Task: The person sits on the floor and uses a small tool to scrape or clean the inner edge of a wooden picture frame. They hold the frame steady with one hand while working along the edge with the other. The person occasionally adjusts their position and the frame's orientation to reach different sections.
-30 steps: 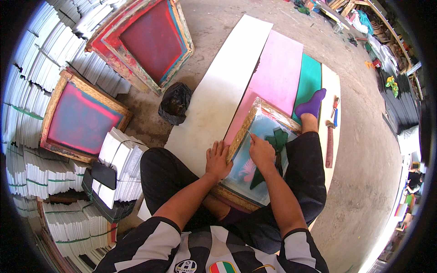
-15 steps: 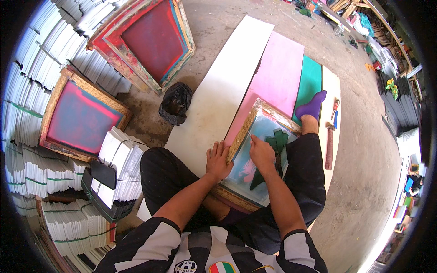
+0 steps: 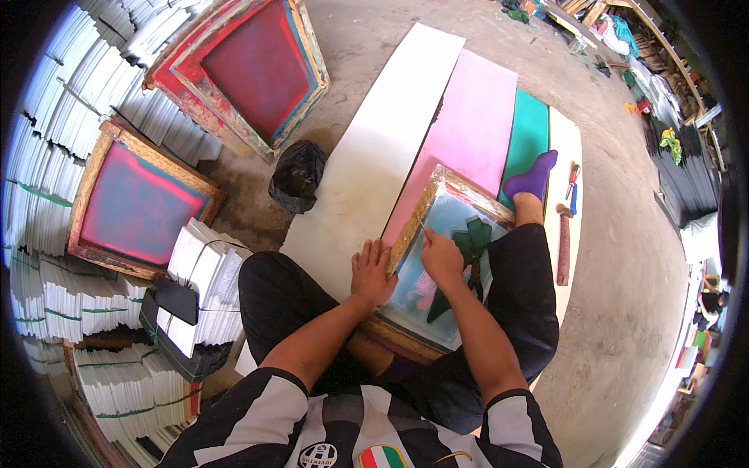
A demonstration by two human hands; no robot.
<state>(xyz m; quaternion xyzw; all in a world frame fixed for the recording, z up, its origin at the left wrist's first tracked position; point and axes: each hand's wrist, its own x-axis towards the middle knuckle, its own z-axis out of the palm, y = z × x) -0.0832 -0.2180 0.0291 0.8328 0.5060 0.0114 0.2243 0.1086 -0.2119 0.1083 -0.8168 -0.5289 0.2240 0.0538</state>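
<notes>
A wooden-framed printing screen (image 3: 406, 237) with a light blue, partly pink mesh lies tilted between my legs. My left hand (image 3: 373, 273) rests against its left rail, fingers stretched and apart. Over the mesh, my right hand (image 3: 442, 259) is closed round a thin metal-tipped tool (image 3: 422, 224); its handle is hidden in the fist, so I cannot tell its exact kind. The tip points at the inner side of the left rail. A crumpled dark green cloth (image 3: 473, 240) lies on the mesh just right of this hand.
White, pink and green boards (image 3: 468, 117) lie beneath me. Right of my foot are a hammer (image 3: 563, 246) and a screwdriver (image 3: 574, 173). To the left stand a black plastic bag (image 3: 298, 176), more screens (image 3: 140, 207), a phone (image 3: 178, 300) and stacks of white sheets (image 3: 117, 382).
My right hand has shifted slightly left and toward me, bringing the tool's tip nearer the left rail. My left hand stays at the rail.
</notes>
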